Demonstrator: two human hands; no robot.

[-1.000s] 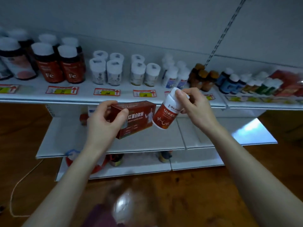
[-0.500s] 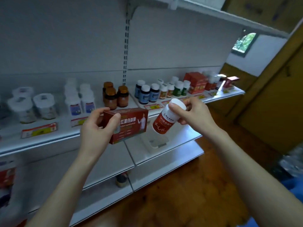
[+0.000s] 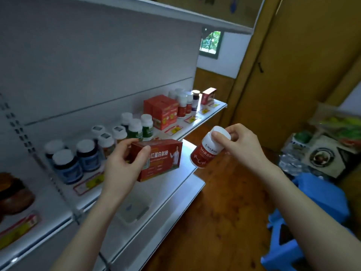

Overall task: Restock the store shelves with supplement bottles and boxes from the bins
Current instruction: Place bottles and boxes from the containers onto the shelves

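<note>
My left hand (image 3: 125, 165) grips a red supplement box (image 3: 164, 159) with white Chinese lettering, held level in front of the white shelf (image 3: 197, 124). My right hand (image 3: 238, 145) holds a red-labelled bottle (image 3: 204, 153) by its white cap, tilted, just right of the box. Farther along the shelf stand matching red boxes (image 3: 161, 110) and red-labelled white-capped bottles (image 3: 182, 106), both beyond my hands.
Blue-labelled bottles (image 3: 66, 165), green-labelled bottles (image 3: 140, 128) and brown jars (image 3: 13, 194) fill the shelf's near part. A small clear tray (image 3: 134, 210) lies on the lower shelf. A blue plastic stool (image 3: 304, 227) and cluttered bags stand on the wooden floor at right, by a wooden door (image 3: 304, 61).
My view has swung right along the shelving toward its end. Both hands keep the same hold on the box and the bottle, carried rightward with me.
</note>
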